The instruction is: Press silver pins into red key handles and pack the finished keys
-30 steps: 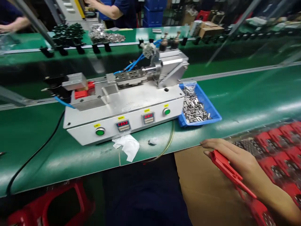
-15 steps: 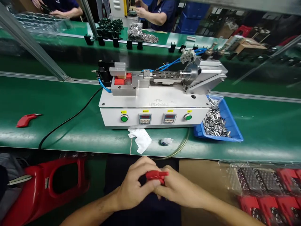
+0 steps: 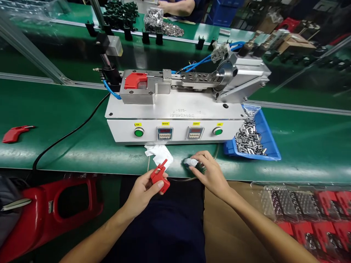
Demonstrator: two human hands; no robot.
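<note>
My left hand (image 3: 146, 191) is closed around a red pistol-shaped plastic part (image 3: 160, 178), its thin end pointing up and away from me. At the bench edge, my right hand (image 3: 211, 173) has thumb and fingers pinched on a small white bottle-like item (image 3: 190, 162), which lies on its side. A white tissue (image 3: 161, 155) lies between the hands, partly behind the red part. Beyond them stands a bench machine (image 3: 175, 129), with another red pistol-shaped part (image 3: 135, 80) seated in its metal fixture. Its black-and-clear clamp head (image 3: 109, 45) is raised.
A blue bin (image 3: 270, 137) of metal pins sits right of the machine. One more red part (image 3: 16, 134) lies far left, near a black cable (image 3: 74, 128). Clear trays (image 3: 270, 204) with red parts are at lower right, a red stool (image 3: 35, 219) at lower left. A co-worker's arm (image 3: 181, 7) shows behind.
My hands have separated: the left keeps the red part, while the right has reached forward to the small white item. The machine's clamp has swung up off its red part. The view has shifted slightly.
</note>
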